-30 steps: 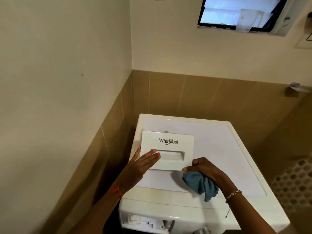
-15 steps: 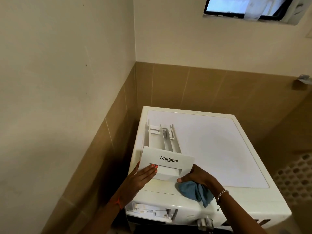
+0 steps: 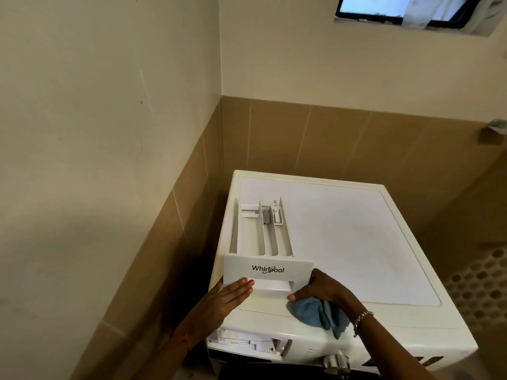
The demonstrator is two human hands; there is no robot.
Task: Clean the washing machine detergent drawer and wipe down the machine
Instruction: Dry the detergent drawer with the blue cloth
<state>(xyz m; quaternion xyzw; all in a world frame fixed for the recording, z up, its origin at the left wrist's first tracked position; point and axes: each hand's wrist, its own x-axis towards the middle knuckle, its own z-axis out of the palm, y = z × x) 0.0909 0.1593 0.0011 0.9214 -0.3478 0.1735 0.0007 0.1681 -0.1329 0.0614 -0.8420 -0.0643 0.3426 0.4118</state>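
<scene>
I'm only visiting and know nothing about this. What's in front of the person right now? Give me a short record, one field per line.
place: tiled corner below a window
appliance: white washing machine
drawer: detergent drawer taken out, lying on the machine's top, compartments facing up
slot: drawer slot open at the machine's front
left hand: left hand, fingers straight, resting on the drawer's front panel
right hand: right hand grips a blue cloth and touches the panel's right end

Detergent drawer atop washing machine
</scene>
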